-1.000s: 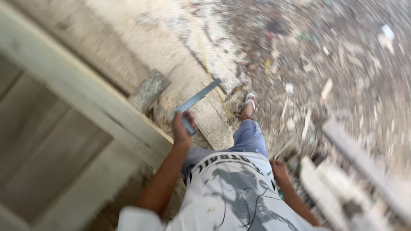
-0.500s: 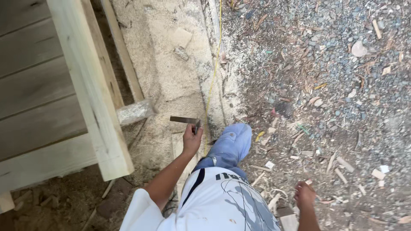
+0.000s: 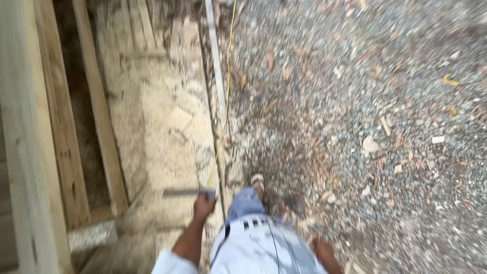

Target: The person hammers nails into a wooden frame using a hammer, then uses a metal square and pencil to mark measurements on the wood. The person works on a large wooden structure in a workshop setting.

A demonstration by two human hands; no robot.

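Here, one left hand (image 3: 204, 207), fingers curled tight around one end of a flat metal blade (image 3: 185, 192), which juts level to the left over a sawdust-covered slab (image 3: 162, 127). One right hand (image 3: 322, 249), low beside the hip, blurred; whether spread or closed cannot be told. One yellow cord (image 3: 227, 86) running up the slab's edge. Wooden planks (image 3: 61, 142) to the left. Gravel with wood chips (image 3: 365, 127) to the right. One sandalled foot (image 3: 257, 181) ahead.

The left hand (image 3: 204, 207) is raised in front of the body with its fingers curled into a closed grip, forearm bare below a white sleeve. The right hand (image 3: 321, 249) hangs low beside the hip; its fingers are too blurred to read.
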